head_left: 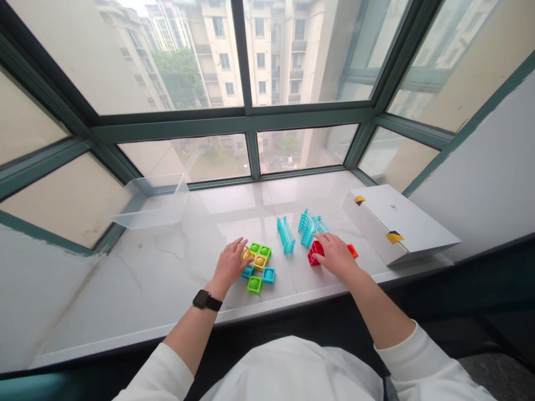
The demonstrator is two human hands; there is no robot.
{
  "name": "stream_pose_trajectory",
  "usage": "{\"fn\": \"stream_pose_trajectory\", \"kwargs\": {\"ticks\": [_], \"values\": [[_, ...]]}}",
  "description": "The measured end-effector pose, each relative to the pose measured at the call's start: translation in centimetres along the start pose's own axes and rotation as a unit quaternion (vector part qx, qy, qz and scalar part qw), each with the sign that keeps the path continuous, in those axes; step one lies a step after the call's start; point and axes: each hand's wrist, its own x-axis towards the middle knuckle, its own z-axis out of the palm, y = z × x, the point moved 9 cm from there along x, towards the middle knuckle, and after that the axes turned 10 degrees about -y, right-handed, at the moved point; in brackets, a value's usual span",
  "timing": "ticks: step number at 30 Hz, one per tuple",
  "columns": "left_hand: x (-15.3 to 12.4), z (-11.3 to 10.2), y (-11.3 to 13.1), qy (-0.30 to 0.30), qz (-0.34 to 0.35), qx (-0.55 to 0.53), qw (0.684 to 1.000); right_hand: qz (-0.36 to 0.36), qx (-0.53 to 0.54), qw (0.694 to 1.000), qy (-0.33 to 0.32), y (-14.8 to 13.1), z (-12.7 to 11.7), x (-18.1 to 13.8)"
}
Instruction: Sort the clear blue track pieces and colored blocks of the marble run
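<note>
A cluster of small square blocks (259, 264), green, yellow and blue, lies on the white marble sill (167, 267). My left hand (231, 262), with a black watch on its wrist, rests with curled fingers on the cluster's left side, touching a yellow block. My right hand (335, 253) lies over a red block (315, 253) and an orange one (353, 250), fingers closed on the red block. Clear teal track pieces (286, 234) stand just behind, with a curved bundle (310, 225) beside them.
A clear plastic bin (152, 203) sits at the back left of the sill. A white cardboard box (397, 223) with yellow tape lies at the right. Windows wall off the back; the sill's front edge runs just below my hands.
</note>
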Motion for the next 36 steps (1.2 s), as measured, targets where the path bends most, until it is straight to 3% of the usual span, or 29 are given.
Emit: {"fn": "stream_pose_trajectory", "kwargs": {"ticks": [3, 6, 8, 12, 15, 19, 24, 27, 32, 36], "values": [[-0.9, -1.6, -0.4, 0.046, -0.015, -0.016, 0.999, 0.005, -0.004, 0.995, -0.096, 0.6, 1.3, 0.8], [-2.8, -4.4, 0.7, 0.112, -0.010, -0.050, 0.992, -0.013, 0.033, 0.994, -0.100, -0.7, 0.2, 0.1], [-4.1, -6.0, 2.7, 0.130, 0.013, -0.089, 0.987, -0.036, 0.081, 0.993, -0.079, -2.4, -1.5, -0.8], [-5.4, -6.2, 8.3, 0.056, 0.067, -0.152, 0.985, -0.144, 0.210, 0.966, -0.038, -8.0, -4.2, -1.7], [-5.2, -4.9, 10.2, 0.001, 0.060, -0.173, 0.983, -0.234, 0.308, 0.918, -0.083, -12.7, -2.6, -1.0], [-5.1, -2.6, 6.9, -0.020, -0.056, -0.166, 0.984, -0.202, 0.375, 0.900, -0.098, -14.5, 2.7, 1.8], [-7.2, -1.3, 3.0, -0.030, -0.134, -0.100, 0.985, -0.142, 0.355, 0.923, -0.040, -13.9, 8.0, 4.8], [-9.0, -1.2, 1.7, -0.019, -0.162, -0.091, 0.982, -0.147, 0.335, 0.931, -0.002, -14.3, 9.6, 6.3], [-11.1, 0.0, 1.1, -0.027, -0.160, -0.090, 0.983, -0.135, 0.259, 0.956, 0.008, -15.0, 11.7, 8.0], [-11.7, 1.3, 0.8, -0.041, -0.153, -0.066, 0.985, -0.129, 0.238, 0.962, 0.016, -14.3, 10.8, 7.1]]}}
